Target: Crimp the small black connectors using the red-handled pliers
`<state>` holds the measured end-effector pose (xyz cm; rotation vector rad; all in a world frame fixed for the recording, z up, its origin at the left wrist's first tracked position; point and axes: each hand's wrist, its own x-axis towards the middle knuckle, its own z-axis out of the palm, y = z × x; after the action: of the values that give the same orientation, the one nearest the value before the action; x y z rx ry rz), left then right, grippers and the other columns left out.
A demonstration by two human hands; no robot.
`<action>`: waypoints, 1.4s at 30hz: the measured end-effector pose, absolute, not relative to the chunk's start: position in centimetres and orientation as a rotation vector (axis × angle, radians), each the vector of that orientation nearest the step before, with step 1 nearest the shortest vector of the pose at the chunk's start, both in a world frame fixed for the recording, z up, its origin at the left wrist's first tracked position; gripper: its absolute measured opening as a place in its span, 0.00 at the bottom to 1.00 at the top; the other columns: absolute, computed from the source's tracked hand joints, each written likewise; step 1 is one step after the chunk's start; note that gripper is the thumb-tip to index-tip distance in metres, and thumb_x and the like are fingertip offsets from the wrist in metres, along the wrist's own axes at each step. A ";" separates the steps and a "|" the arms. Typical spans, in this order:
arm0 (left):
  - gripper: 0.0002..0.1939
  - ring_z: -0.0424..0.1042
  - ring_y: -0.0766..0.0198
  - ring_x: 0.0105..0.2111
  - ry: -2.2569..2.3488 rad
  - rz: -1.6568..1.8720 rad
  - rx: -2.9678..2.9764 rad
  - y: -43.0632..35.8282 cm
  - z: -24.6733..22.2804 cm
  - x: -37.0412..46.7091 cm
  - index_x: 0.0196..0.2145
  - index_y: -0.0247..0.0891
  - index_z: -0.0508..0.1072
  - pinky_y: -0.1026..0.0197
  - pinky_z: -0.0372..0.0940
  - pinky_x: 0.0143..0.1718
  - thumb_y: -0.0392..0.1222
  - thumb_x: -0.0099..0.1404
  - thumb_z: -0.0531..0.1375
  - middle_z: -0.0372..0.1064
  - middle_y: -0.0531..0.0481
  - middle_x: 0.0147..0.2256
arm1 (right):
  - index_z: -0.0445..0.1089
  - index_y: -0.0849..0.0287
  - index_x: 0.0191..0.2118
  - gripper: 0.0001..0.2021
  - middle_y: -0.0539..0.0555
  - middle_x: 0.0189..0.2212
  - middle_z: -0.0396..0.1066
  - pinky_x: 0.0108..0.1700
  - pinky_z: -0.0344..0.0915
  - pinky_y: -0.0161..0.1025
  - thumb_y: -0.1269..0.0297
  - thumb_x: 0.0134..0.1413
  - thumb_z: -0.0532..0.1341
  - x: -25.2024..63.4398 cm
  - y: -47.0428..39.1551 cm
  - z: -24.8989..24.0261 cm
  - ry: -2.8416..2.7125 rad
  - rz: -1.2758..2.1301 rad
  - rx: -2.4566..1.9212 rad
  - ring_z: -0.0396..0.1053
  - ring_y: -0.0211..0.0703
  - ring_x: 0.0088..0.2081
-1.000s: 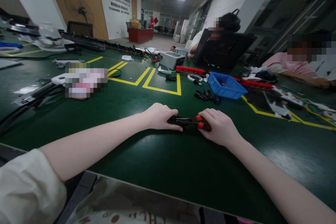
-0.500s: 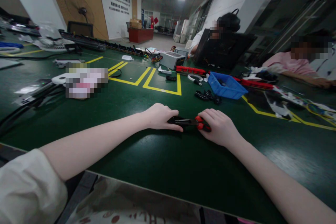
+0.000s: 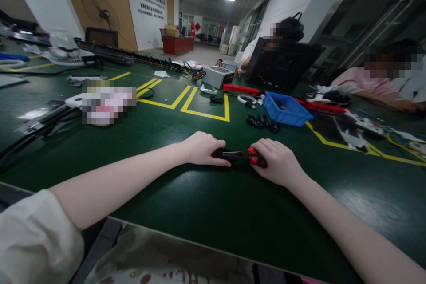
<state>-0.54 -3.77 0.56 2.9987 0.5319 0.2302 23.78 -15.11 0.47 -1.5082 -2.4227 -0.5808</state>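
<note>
Left hand: the left hand (image 3: 201, 148) pinches a small black part (image 3: 218, 153). The thumb and a finger are closed on it, one on each side.
Right hand: the right hand (image 3: 278, 159) is wrapped around the red and black handles of the pliers (image 3: 244, 155). The fingers are closed on them.
Pliers: they lie nearly flat between the two hands, with the tips pointing left. The tips reach the small black part, but I cannot tell if they bite it.
Small black part: it is at the left hand's fingertips, just above the near middle of the green table (image 3: 199, 199). The fingers hide some of it.
Blue bin: the blue bin (image 3: 294, 117) sits on the table, far and to the right of the hands. A dark thing is inside.
Black pieces: a little pile of black pieces (image 3: 262, 122) lies just left of the bin. One more black piece (image 3: 216, 100) lies inside the yellow tape (image 3: 206, 115).
Far side: a gray metal box (image 3: 217, 76) stands near a red strip (image 3: 241, 89). A white cable (image 3: 246, 97) is curled near the strip.
Left side: a pink and white thing (image 3: 108, 106) lies on the table. It is too blurry to name.
People: a person in pink (image 3: 379, 82) leans on the table at the far right. Another person (image 3: 249, 51) is behind a big black panel (image 3: 282, 64).
</note>
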 end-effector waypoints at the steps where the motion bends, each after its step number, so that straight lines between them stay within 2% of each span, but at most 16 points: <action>1: 0.27 0.71 0.60 0.25 0.531 0.236 2.999 -3.8 0.5 -0.5 0.36 0.39 0.70 0.64 0.50 0.23 0.68 0.66 0.52 0.73 0.50 0.27 | 0.68 0.61 0.42 0.11 0.59 0.38 0.73 0.39 0.66 0.43 0.66 0.51 0.61 23.8 -15.1 0.5 -2.426 -0.582 -1.508 0.70 0.48 0.38; 8: 0.28 0.73 0.58 0.27 0.542 0.222 3.025 -3.7 0.5 -0.5 0.38 0.39 0.71 0.63 0.49 0.23 0.69 0.66 0.51 0.74 0.49 0.28 | 0.68 0.62 0.41 0.10 0.58 0.36 0.72 0.37 0.65 0.42 0.68 0.50 0.61 23.8 -15.1 0.4 -2.429 -0.604 -1.483 0.69 0.48 0.36; 17: 0.28 0.71 0.61 0.24 0.526 0.248 2.998 -3.7 0.4 -0.5 0.36 0.39 0.70 0.64 0.49 0.22 0.69 0.66 0.52 0.72 0.50 0.26 | 0.68 0.63 0.41 0.10 0.59 0.36 0.72 0.36 0.66 0.42 0.68 0.50 0.61 23.7 -15.1 0.4 -2.426 -0.616 -1.469 0.68 0.48 0.36; 42: 0.27 0.75 0.58 0.28 0.554 0.260 3.004 -3.8 0.5 -0.5 0.40 0.39 0.70 0.64 0.50 0.23 0.68 0.66 0.53 0.74 0.49 0.29 | 0.69 0.63 0.42 0.12 0.60 0.37 0.73 0.38 0.67 0.44 0.67 0.50 0.61 24.1 -14.9 0.5 -2.448 -0.665 -1.447 0.70 0.49 0.37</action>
<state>-0.53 -3.77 0.49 3.0040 0.5543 0.2600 24.06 -14.90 0.51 -1.4469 -2.4483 -0.6652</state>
